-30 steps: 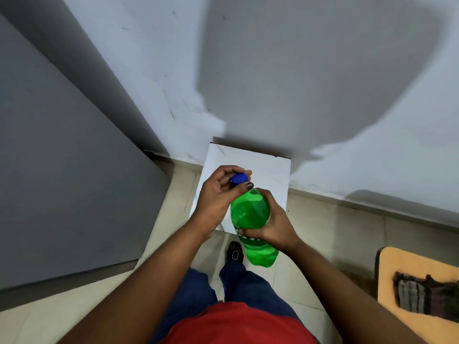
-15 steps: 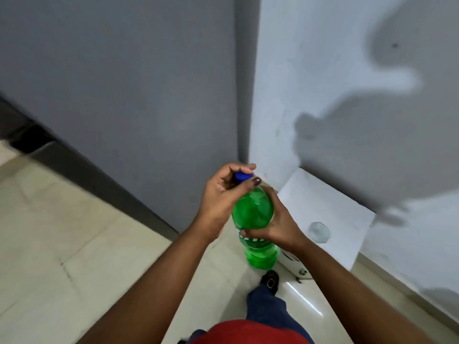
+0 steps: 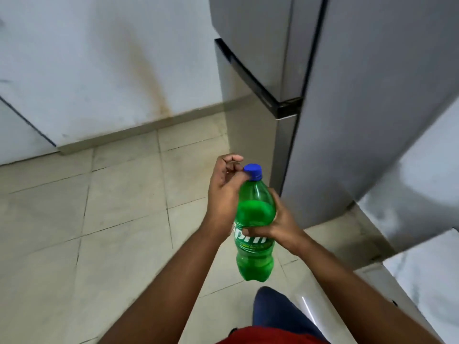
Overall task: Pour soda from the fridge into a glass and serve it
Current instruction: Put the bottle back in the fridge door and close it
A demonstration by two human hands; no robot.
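A green soda bottle point(image 3: 255, 212) with a blue cap point(image 3: 252, 171) is upright in mid-air in front of me, about half full. My right hand point(image 3: 283, 224) is wrapped around its middle, over the label. My left hand point(image 3: 223, 192) is just left of the neck with its fingers loosely curled; the thumb tip touches the cap's side and the cap is uncovered. The grey fridge point(image 3: 360, 108) stands behind the bottle to the right with both doors closed. No glass is in view.
A white tabletop point(image 3: 429, 264) juts in at the lower right. Beige floor tiles point(image 3: 99, 219) spread to the left. A white wall point(image 3: 111, 70) with a brown stain stands behind them. My blue trouser leg point(image 3: 278, 314) is under the bottle.
My view has swung left, from the wall and white table to the fridge front and floor. My left hand has come off the top of the cap and now sits beside it.
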